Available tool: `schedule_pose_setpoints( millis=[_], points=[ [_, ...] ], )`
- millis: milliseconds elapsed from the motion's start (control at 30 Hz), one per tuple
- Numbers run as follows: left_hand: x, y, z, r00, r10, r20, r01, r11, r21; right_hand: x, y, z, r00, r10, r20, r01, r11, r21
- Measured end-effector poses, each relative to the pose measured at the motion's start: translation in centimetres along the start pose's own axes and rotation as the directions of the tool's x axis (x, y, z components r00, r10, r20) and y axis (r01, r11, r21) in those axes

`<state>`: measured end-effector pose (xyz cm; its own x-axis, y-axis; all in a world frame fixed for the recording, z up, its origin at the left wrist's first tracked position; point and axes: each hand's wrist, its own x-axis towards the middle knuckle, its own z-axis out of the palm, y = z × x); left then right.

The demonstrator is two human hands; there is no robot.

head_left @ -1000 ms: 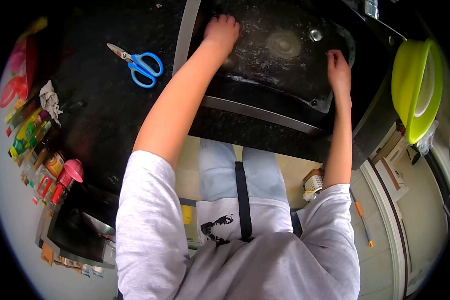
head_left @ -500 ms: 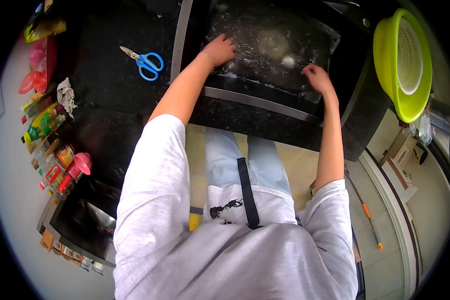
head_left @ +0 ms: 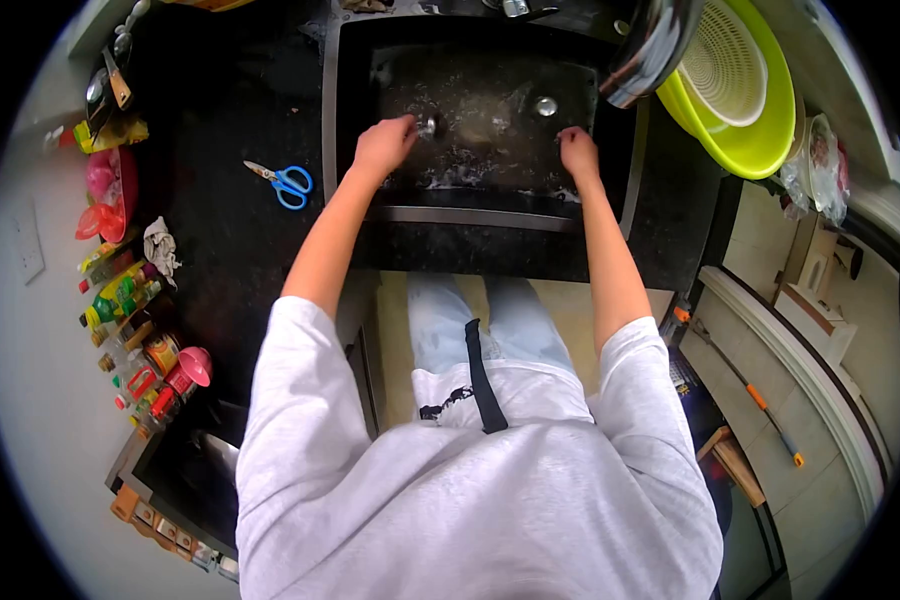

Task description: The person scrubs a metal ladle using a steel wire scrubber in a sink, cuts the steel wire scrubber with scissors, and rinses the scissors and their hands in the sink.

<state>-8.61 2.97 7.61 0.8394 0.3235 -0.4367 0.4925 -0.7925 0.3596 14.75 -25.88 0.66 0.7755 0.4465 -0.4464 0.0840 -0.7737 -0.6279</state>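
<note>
A dark sink [head_left: 470, 214] with a wet, foamy bottom lies in front of me. My left hand [head_left: 383, 147] reaches over its left part, fingers closed at the edge of a small shiny metal piece [head_left: 429, 127] whose kind I cannot make out. Over the right side, my right hand [head_left: 577, 153] has its fingers curled together, and what they hold, if anything, is hidden. Between the hands, nearer the back, a round metal drain fitting [head_left: 545, 106] shows in the sink.
Blue-handled scissors [head_left: 288, 186] lie on the black counter at left. A crumpled cloth [head_left: 160, 250] and bottles [head_left: 120, 298] line the wall. A dark shiny pot-like thing [head_left: 653, 50] and a green basin [head_left: 775, 125] with a white colander [head_left: 735, 75] stand at right.
My view has shifted, showing more of the sink's back and the dark shiny thing at right. The left hand's fingers have gone from spread to closed by the metal piece.
</note>
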Motion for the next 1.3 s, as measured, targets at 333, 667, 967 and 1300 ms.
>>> schedule_pose_setpoints(
  millis=[333, 667, 967, 1300],
  points=[
    [3.8, 1.1, 6.0, 0.982, -0.188, 0.016, 0.175, 0.877, -0.448, -1.9, 2.1, 4.3, 0.948, 0.028, 0.318, 0.038, 0.979, -0.200],
    [-7.4, 12.3, -10.9, 0.997, -0.055, -0.048, -0.043, 0.092, -0.995, -6.1, -3.5, -1.5, 0.995, -0.043, 0.087, 0.049, 0.997, -0.067],
    [-18.1, 17.4, -18.9, 0.968, 0.103, -0.229, -0.232, 0.027, -0.972, -9.1, -8.2, -6.3, 0.974, -0.187, -0.130, 0.184, 0.982, -0.034],
    [-21.7, 14.8, -20.8, 0.974, -0.015, -0.227, -0.201, 0.404, -0.892, -8.7, -8.3, -2.7, 0.968, -0.185, -0.169, 0.202, 0.975, 0.092]
  ],
)
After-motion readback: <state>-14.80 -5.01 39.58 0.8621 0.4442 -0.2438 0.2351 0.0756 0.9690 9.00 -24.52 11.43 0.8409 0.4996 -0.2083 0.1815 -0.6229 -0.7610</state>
